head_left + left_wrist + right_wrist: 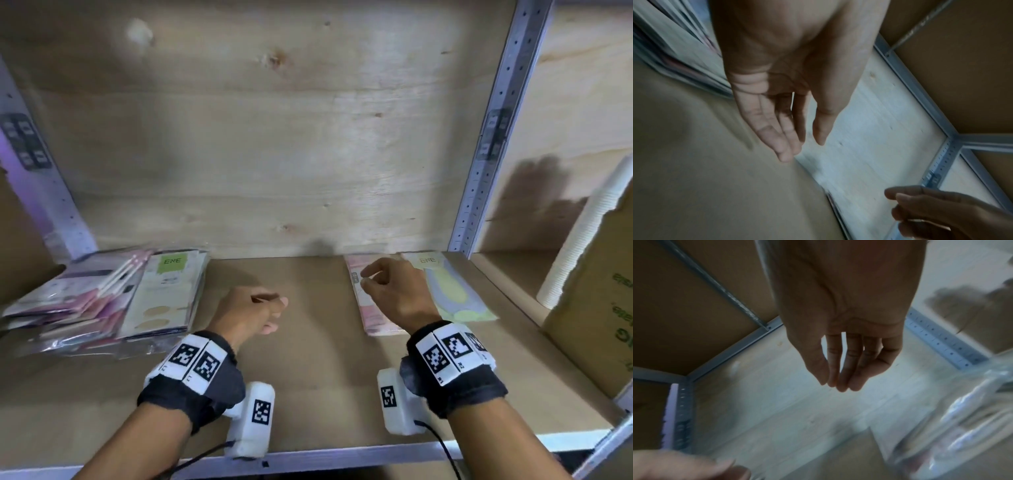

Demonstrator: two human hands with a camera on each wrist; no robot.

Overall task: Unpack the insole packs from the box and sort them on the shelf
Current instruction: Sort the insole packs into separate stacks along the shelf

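Observation:
A heap of insole packs (102,301) lies at the left end of the shelf board (308,377), a green-labelled pack on top. At the right end, a pink pack (366,318) and a yellow-green pack (455,294) lie flat side by side. My left hand (277,315) hovers over the bare middle of the board, fingers relaxed and holding nothing. My right hand (368,279) hangs just above the pink pack with loosely bent fingers, also holding nothing. The wrist views show both palms bare: left hand (803,151), right hand (833,384), with blurred packs (962,426) beside it.
A cardboard box (596,308) with a tall stack of paper cups (582,233) leaning on it stands in the bay to the right. Perforated metal uprights (489,137) frame the bay. A plywood back wall closes it. The metal front rail (342,455) runs below my wrists.

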